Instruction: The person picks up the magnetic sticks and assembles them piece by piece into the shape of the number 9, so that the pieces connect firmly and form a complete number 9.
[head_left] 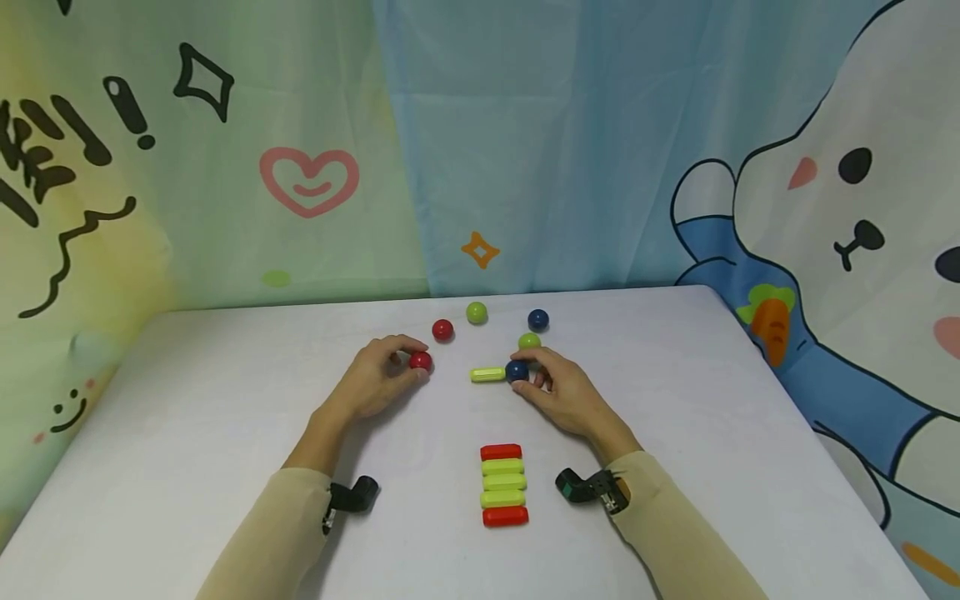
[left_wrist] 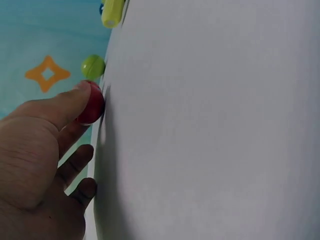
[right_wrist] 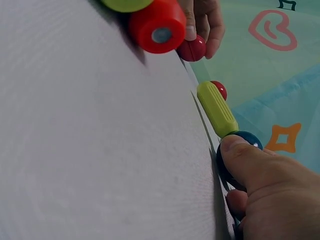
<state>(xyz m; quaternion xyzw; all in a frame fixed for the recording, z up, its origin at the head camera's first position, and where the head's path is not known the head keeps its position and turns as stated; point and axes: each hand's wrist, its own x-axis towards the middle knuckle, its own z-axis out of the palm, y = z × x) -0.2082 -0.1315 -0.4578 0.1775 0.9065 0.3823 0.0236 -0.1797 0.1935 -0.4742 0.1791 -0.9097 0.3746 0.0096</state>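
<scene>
Two pinch grips: left hand (head_left: 378,379) is holding red ball (head_left: 421,361) between thumb and finger; right hand (head_left: 567,392) is holding blue ball (head_left: 516,371) likewise, ball's left side touching yellow-green rod (head_left: 487,375).

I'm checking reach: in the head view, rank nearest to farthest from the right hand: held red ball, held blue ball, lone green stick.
1. Blue ball, in the right hand.
2. Green stick, left of it.
3. Red ball, in the left hand.

Beige sleeves (head_left: 266,529), black wrist cameras (head_left: 358,495)
</scene>
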